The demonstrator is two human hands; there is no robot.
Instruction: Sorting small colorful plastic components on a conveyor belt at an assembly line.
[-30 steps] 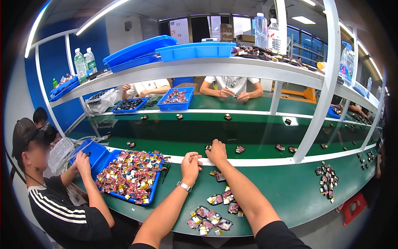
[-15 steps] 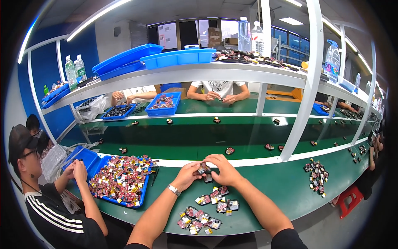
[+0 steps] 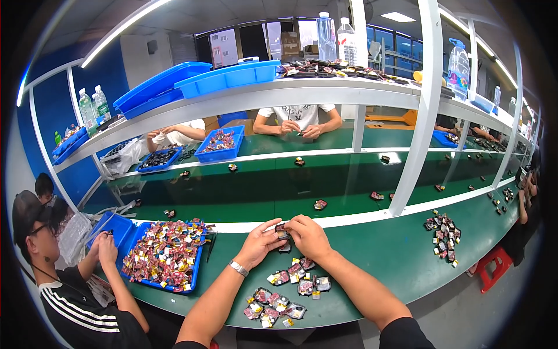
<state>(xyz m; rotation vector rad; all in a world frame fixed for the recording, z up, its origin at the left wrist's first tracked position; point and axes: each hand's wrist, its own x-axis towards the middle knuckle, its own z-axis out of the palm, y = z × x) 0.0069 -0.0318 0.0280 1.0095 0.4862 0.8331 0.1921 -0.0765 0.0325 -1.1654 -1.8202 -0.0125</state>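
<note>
Over the green bench, my left hand [image 3: 259, 243] pinches a small dark electronic housing [image 3: 282, 234] by its left side. My right hand [image 3: 310, 238] has its fingers closed at the right side of that same housing. Fingers cover part of it, so its details are hard to make out. Just below, another small housing [image 3: 285, 247] lies partly hidden by the hands. Nearer to me, a loose group of black housings [image 3: 305, 287] with reddish boards and yellow-white tabs rests between my forearms, some lying against each other.
A blue tray [image 3: 196, 273] heaped with small boards stands left, beside a seated co-worker [image 3: 81, 296]. Another pile of housings [image 3: 444, 235] lies right. Beyond a white rail, single pieces [image 3: 320, 205] sit on the green belt. A white upright [image 3: 415, 128] and shelf [image 3: 232, 93] stand ahead.
My right hand's fingers have drawn in from a spread arch to a closer grip on the housing. The whole view has tilted and shifted slightly.
</note>
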